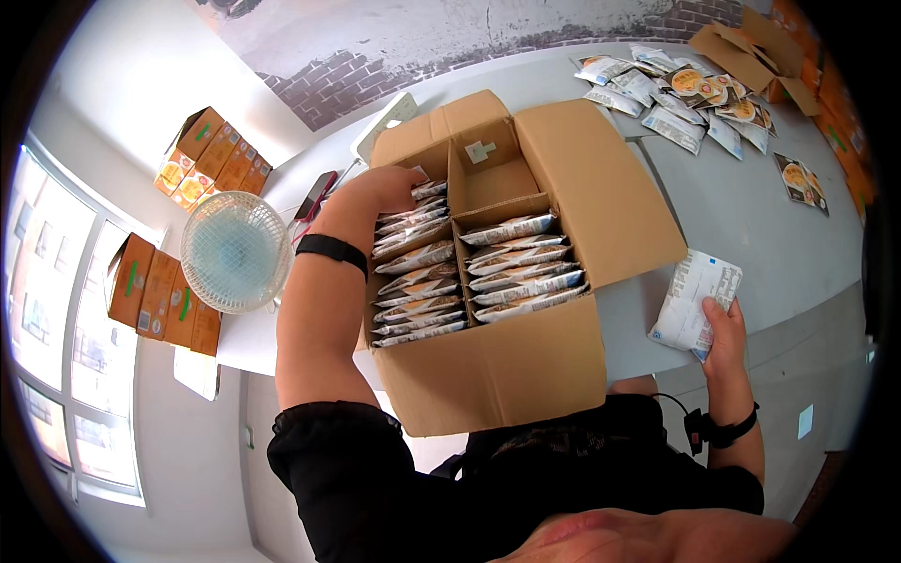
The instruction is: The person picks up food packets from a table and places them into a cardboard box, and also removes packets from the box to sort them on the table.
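Observation:
An open cardboard box (493,380) with cardboard dividers stands before me. Rows of upright packets (524,271) fill its near right compartment, and more packets (419,310) stand in the left ones. My left hand (398,188) reaches into the far left compartment, at the top of the packet row; its fingertips are partly hidden, so whether it grips a packet does not show. Out to the right of the box, my right hand (725,334) holds a white printed packet (693,299) by its lower right part. The far right compartment (493,176) shows its cardboard bottom.
Loose packets (676,98) lie heaped at the back right, with a pair (801,181) nearer. A small open carton (757,53) sits behind them. At left are a round fan (236,252), a phone (317,195) and orange boxes (165,295). Orange cartons are stacked at far right.

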`<action>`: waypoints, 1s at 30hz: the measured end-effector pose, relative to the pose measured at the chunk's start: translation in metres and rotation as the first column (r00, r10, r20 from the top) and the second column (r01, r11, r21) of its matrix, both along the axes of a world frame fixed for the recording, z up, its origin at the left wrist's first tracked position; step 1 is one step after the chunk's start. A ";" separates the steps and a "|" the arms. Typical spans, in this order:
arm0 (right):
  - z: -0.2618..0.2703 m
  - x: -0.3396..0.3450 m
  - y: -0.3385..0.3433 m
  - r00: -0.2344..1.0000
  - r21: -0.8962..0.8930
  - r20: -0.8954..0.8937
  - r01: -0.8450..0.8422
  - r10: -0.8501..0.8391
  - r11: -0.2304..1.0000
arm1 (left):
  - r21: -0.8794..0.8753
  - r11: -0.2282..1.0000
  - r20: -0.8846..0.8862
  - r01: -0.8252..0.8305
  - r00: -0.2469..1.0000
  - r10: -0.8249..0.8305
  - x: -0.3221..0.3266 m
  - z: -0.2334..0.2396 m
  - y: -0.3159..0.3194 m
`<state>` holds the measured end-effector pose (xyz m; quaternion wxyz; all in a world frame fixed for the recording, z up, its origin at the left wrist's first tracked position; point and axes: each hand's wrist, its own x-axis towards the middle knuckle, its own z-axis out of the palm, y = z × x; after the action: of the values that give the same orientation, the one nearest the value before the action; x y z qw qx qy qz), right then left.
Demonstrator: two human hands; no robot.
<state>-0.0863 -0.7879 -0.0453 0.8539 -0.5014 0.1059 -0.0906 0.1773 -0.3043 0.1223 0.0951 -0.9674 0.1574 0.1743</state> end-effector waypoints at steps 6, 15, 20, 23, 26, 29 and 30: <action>-0.003 -0.002 0.000 1.000 -0.040 0.017 0.001 0.000 0.999 | -0.032 0.998 -0.029 0.046 0.998 -0.047 0.016 -0.014 0.002; -0.003 -0.003 0.001 1.000 -0.039 0.020 0.008 -0.007 0.999 | -0.121 0.988 -0.102 -0.090 0.992 0.078 0.022 -0.003 0.006; -0.001 -0.004 0.002 1.000 -0.034 0.026 0.017 -0.016 0.999 | -0.139 0.978 -0.181 -0.159 0.975 0.132 0.022 0.007 0.010; -0.001 -0.003 0.002 1.000 -0.041 0.024 0.012 -0.011 0.999 | -0.168 0.970 -0.186 -0.179 0.972 0.147 0.023 0.000 0.016; -0.003 -0.004 0.000 1.000 -0.052 0.014 0.019 -0.019 0.998 | -0.171 0.960 -0.233 -0.220 0.956 0.178 0.021 0.006 0.010; -0.004 -0.005 0.000 1.000 -0.058 0.005 0.029 -0.028 0.998 | -0.180 0.952 -0.275 -0.247 0.942 0.192 0.022 0.011 0.009; -0.003 -0.005 0.000 1.000 -0.053 0.008 0.026 -0.026 0.998 | -0.211 0.943 -0.282 -0.257 0.940 0.193 0.022 0.010 0.012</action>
<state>-0.0909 -0.7878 -0.0481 0.8395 -0.5220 0.1071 -0.1062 0.1996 -0.2923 0.1322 -0.0669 -0.9524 0.0764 0.2875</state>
